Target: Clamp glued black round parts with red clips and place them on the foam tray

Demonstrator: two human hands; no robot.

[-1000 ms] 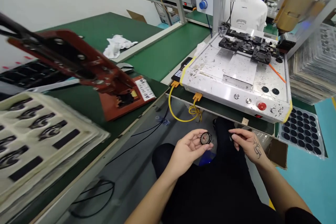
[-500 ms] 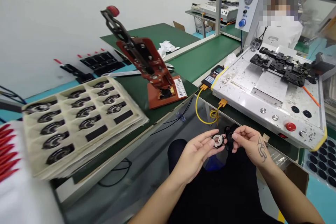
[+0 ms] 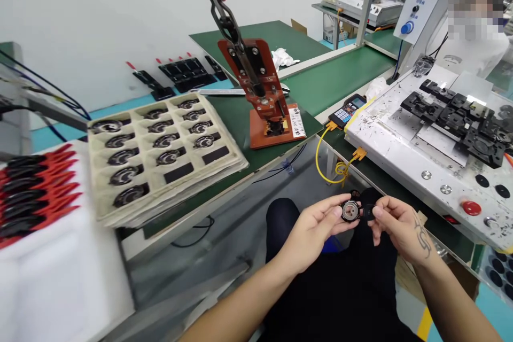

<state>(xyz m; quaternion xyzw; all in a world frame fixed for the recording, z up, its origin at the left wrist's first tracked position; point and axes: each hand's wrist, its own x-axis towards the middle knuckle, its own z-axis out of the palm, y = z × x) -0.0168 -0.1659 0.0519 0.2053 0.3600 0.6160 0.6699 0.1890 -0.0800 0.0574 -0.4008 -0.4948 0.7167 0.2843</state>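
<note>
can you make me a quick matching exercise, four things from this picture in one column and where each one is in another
Things:
1. round black part with metal centre
2. red lever press
3. cream tray of black parts
4. red push button

Places:
A. on the white machine panel at the right
B. upright on the green mat, beside the tray
C. between the left hand and right hand
D. left of the press, on a stack of trays

Pairs: 1-C, 2-B, 3-D, 4-A

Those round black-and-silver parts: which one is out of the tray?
The round part pinched in the left hand, over the person's lap. The others lie in pockets of the cream tray on the green bench.
</note>
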